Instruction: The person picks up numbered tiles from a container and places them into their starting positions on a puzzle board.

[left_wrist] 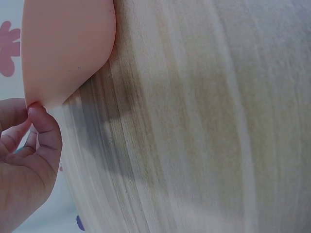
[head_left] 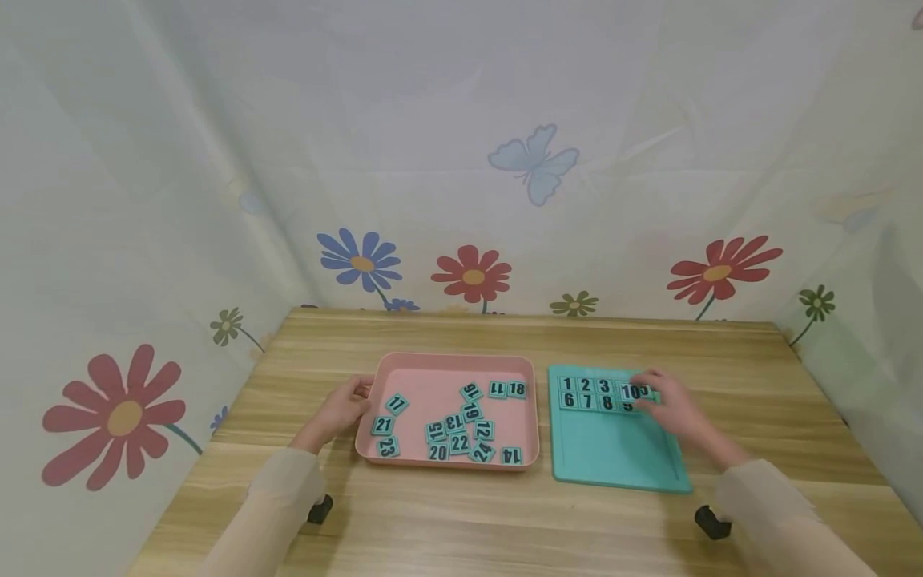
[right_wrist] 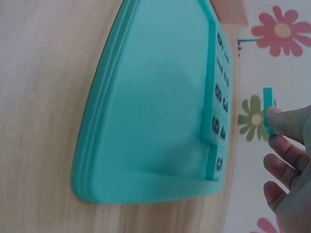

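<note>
My left hand (head_left: 342, 413) pinches the left rim of a pink tray (head_left: 425, 383) between thumb and fingers; the left wrist view shows the fingertips at the tray's corner. Inside lie several loose teal number tiles, among them the 17 (head_left: 397, 403) and the 22 (head_left: 459, 442). My right hand (head_left: 674, 410) holds the number 10 tile (head_left: 630, 392) between thumb and forefinger, raised above a teal board (head_left: 613, 453). On the board, tiles 1 to 5 form the back row, with 6 to 9 in front. In the head view the held tile covers the 4.
A wood-grain table (head_left: 505, 529) carries both tray and board, which stand side by side with a narrow gap between. Behind and at the sides hangs a pale cloth (head_left: 433, 160) printed with flowers and a butterfly.
</note>
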A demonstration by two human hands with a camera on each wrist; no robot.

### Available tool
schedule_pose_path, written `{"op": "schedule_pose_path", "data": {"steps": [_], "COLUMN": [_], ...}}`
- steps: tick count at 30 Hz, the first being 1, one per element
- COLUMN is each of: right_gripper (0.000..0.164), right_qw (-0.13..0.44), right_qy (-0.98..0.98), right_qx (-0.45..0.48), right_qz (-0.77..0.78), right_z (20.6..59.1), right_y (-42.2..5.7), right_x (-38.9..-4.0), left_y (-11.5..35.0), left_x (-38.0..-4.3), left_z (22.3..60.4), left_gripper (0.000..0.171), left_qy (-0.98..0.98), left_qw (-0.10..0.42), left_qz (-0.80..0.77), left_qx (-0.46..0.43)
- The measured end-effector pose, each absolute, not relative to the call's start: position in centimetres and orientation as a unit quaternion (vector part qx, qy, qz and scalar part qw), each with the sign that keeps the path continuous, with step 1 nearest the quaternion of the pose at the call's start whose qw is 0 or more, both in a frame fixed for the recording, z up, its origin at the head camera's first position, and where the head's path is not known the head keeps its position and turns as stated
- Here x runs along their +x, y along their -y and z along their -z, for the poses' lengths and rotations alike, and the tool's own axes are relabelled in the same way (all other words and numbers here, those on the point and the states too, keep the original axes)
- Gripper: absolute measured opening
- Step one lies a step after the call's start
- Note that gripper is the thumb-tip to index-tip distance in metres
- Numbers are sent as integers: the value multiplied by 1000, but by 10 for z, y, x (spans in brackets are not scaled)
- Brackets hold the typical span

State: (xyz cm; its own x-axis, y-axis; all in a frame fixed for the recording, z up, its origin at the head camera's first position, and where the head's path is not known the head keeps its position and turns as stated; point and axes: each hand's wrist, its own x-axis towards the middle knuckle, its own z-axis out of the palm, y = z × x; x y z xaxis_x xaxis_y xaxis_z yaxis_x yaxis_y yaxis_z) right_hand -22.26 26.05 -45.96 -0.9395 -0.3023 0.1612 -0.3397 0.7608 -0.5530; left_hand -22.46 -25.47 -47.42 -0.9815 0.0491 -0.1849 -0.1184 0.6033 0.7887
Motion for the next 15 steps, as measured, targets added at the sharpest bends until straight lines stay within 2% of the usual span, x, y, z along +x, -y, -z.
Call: {"op": "schedule_pose_path", "data": {"steps": [15], "right_gripper": [33], "right_qw": [-9], "right_qy": [959], "right_qx": [116], "right_qz": [-257], "right_z": [482], "right_y": [-286], "right_x": [-227], "left_y": [256], "left_x": [-226], "left_z": [475], "left_gripper": [44], "left_qy": [-892], "left_qw": [91], "left_qz": [-442], "left_qx": [-16]}}
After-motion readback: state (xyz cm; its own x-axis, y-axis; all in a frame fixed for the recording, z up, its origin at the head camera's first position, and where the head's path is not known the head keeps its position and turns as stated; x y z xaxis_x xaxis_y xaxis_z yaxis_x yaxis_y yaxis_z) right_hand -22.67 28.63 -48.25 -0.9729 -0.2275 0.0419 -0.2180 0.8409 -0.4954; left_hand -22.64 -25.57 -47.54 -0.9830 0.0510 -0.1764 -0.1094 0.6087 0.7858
